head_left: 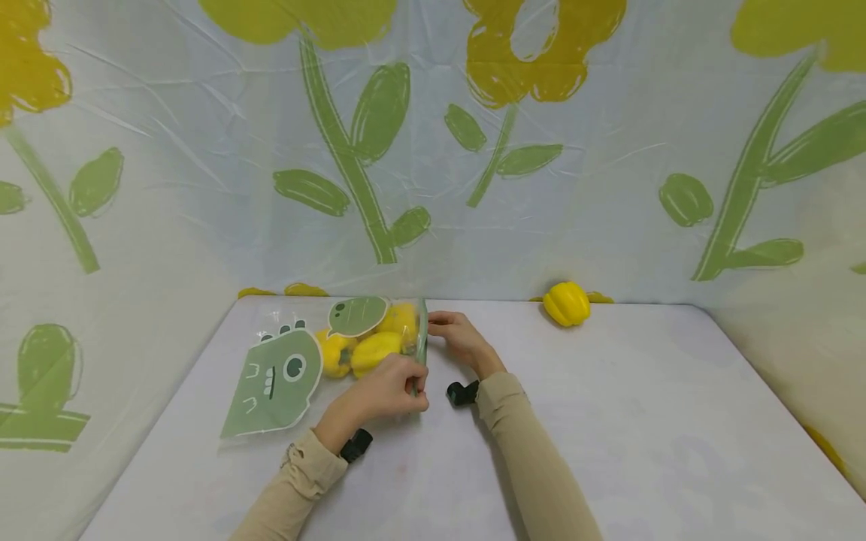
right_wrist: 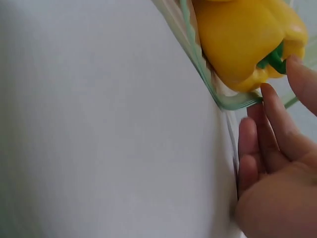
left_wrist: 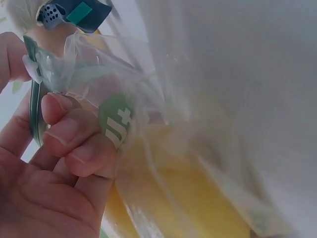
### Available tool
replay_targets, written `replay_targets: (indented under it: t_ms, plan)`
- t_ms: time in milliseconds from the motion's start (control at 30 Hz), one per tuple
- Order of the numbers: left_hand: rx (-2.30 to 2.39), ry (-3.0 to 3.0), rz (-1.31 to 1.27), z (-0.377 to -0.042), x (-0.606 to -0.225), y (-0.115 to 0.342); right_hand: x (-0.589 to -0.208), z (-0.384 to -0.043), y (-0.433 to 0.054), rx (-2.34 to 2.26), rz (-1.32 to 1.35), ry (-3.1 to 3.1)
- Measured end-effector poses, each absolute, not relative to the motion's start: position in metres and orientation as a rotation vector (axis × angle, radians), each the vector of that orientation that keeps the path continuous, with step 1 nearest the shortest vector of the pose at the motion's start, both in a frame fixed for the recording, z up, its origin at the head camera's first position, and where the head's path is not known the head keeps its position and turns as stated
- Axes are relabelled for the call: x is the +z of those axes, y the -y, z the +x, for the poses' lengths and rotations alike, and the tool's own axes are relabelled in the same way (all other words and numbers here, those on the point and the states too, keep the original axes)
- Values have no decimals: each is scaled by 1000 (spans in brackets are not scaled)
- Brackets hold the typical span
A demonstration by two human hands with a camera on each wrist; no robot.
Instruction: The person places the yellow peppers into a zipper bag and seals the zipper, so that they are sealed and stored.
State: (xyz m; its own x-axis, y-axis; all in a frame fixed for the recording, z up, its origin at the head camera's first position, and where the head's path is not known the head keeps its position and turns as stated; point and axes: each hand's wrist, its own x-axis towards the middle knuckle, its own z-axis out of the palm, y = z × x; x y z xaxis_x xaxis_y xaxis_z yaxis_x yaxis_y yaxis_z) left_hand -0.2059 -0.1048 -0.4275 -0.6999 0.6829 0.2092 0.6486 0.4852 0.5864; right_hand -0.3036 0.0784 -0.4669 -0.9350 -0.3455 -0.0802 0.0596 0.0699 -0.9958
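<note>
Beige sleeves extend over the white surface; the left hand pinches the near end of the green-rimmed clear bag, yellow peppers inside, while the right hand, fingers loosely extended, touches its far end. Farther right, a loose pepper lies near the flowered cloth.

"What's on the table?"
"A bag, left of centre, peppers inside it."
"And the other pepper?"
"Well to the bag's right, near the back, before the cloth."
</note>
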Motion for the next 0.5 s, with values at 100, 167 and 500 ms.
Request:
replay_targets:
  t_ms: [100, 167, 500]
  plan:
    - [1005, -2673, 1191, -206, -427, 106, -467, -302, -75, -1953, -233, -2107]
    - [1000, -2680, 1182, -207, -427, 106, -466, -301, -73, -1950, -222, -2119]
    - [947, -2684, 1150, -207, -428, 106, -459, -296, -76, -1857, -265, -2138]
